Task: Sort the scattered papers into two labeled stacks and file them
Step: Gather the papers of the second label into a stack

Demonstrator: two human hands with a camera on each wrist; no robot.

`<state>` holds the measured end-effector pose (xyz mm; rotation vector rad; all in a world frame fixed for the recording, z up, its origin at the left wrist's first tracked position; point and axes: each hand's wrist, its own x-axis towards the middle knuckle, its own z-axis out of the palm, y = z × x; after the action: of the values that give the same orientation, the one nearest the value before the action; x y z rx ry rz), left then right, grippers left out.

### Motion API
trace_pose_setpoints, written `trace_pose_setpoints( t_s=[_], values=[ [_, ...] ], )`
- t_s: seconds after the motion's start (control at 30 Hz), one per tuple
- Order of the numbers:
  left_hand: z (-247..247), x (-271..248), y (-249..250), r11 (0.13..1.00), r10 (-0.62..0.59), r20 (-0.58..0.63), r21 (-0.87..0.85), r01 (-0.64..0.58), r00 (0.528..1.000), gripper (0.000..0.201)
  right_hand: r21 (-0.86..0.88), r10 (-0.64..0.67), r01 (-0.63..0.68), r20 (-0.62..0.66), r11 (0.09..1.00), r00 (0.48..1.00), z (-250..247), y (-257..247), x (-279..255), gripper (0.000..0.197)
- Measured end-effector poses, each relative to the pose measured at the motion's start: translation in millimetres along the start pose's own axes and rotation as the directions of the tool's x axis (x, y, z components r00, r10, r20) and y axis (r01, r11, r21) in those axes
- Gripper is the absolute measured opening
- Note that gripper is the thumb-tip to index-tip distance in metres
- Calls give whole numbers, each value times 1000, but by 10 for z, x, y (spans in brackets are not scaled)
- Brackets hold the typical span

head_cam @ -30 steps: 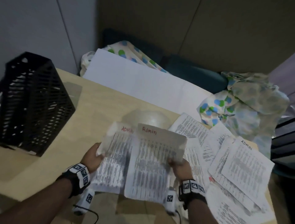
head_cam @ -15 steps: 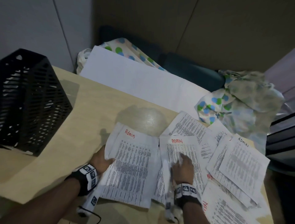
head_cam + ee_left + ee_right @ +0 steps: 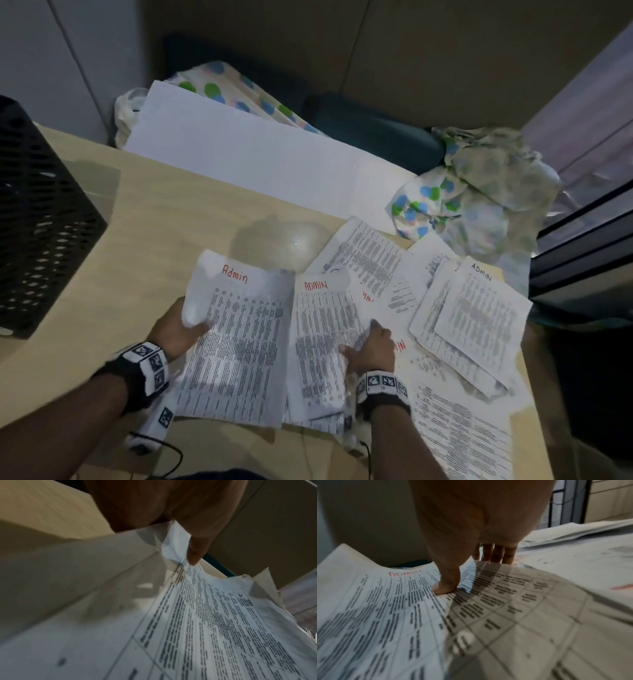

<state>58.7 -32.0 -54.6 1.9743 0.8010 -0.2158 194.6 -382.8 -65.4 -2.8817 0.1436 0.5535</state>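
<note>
Printed sheets headed "Admin" in red lie at the table's near middle. My left hand (image 3: 186, 325) pinches the left edge of the Admin stack (image 3: 239, 342), thumb on top; the left wrist view shows my thumb (image 3: 193, 555) pressing that paper (image 3: 223, 628). To its right lies a second sheet headed "ADMIN" (image 3: 322, 329). My right hand (image 3: 368, 346) pinches its right edge, thumb on top and fingers beneath. In the right wrist view my thumb (image 3: 445, 588) presses the ADMIN sheet (image 3: 385, 608), which curls up. More scattered papers (image 3: 472, 315) lie to the right.
A black mesh file holder (image 3: 37, 219) stands at the table's left. A large white board (image 3: 260, 161) leans behind the wooden table (image 3: 164, 219). Dotted cloth (image 3: 479, 195) is bunched at the back right. A dark shelf edge (image 3: 582, 257) sits at the far right.
A second ago both hands held Admin sheets raised; the sheets came down into one stack. My right hand moved to a second ADMIN sheet and now lifts its right edge.
</note>
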Motion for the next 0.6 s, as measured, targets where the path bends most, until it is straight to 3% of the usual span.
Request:
trace_pose_setpoints(
  t_s=[0.07,0.1,0.17,0.2,0.3,0.43,0.5,0.6],
  values=[
    [9,-23,35,999,-29,-33,36,30,999,60,162,50,-60,65,985,997,-4,-49,53,87],
    [12,-20,33,997,-52,-52,57,55,997,56,263,65,-85,85,961,994,-18,-84,70,69],
    [2,-34,22,993,-91,-60,70,95,994,53,405,-15,0,34,915,999,-132,-158,64,26],
    [-16,-36,18,994,-87,-60,63,91,994,55,457,-69,69,-17,887,997,-259,-193,58,16],
    [-118,-35,-47,997,-66,-103,39,70,993,63,500,-189,238,-147,833,971,-831,-156,75,24],
    [-239,-18,54,995,-86,-230,-76,70,969,43,495,-140,204,-164,845,976,-1521,347,54,18],
    [-221,-2,168,987,-79,-274,-154,38,958,35,386,-119,126,-43,914,992,-1633,694,58,17],
    [-120,-25,388,974,8,-242,-217,-62,970,30,21,-42,38,218,999,975,-1415,1173,82,27]
  ],
)
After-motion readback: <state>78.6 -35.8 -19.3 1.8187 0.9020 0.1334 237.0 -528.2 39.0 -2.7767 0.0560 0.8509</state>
